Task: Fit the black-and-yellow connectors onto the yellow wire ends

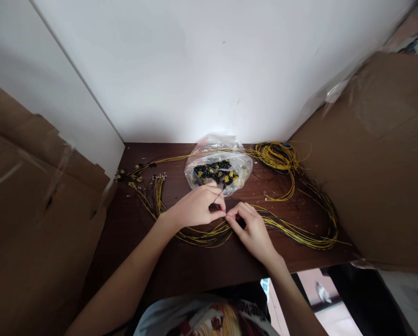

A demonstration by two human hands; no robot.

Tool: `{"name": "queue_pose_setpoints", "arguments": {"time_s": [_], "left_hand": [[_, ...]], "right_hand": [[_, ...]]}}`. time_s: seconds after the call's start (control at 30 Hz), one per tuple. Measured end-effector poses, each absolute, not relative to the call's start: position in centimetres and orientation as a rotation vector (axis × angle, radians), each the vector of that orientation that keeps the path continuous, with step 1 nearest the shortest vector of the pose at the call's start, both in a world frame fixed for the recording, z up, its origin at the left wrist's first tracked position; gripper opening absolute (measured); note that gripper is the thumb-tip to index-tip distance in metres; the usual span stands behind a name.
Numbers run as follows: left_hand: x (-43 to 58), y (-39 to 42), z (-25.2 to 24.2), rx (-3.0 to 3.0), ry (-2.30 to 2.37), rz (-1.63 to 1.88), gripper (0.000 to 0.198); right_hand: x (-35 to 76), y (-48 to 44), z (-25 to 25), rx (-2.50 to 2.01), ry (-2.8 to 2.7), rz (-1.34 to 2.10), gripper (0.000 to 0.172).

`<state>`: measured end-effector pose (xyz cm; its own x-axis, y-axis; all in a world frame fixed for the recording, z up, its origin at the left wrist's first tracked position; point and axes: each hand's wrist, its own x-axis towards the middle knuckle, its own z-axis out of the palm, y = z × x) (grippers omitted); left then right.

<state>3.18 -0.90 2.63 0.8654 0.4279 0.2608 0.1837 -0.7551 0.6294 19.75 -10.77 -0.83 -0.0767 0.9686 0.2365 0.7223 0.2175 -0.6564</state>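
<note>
Above the table's middle, my left hand (200, 205) is closed in a pinch, and a thin dark wire (217, 196) rises from between its thumb and fingers. The tips of my right hand (249, 224) meet the left fingertips, also pinched; what lies between them is too small to make out. Beneath both hands runs a long bundle of yellow and black wires (202, 237). Just beyond my left hand sits a clear plastic bag (246, 163), opened toward me, holding many small black and yellow parts (212, 170).
A coiled bundle of yellow wires (277, 156) lies at the back right of the dark brown table (195, 270). Wire ends with small connectors (160, 177) rest at the left. Cardboard sheets (37, 200) stand on both sides, with a white wall (202, 70) behind.
</note>
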Motion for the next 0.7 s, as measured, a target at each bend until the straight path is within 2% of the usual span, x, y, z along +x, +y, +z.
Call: {"name": "queue_pose_setpoints", "arguments": {"time_s": [0.33,0.5,0.7], "left_hand": [[3.4,-1.0,2.8,2.676,0.454,0.455,0.020],[2.6,-0.1,2.9,2.631,0.562,0.649,0.016],[2.1,0.8,2.8,2.436,0.817,1.036,0.011]], "right_hand": [[19.8,-10.8,-1.0,-1.545,-1.813,0.518,0.013],[19.9,-10.9,-1.0,-1.540,-1.778,0.531,0.014],[19.9,-11.0,-1.0,-1.542,-1.744,0.538,0.015]]}}
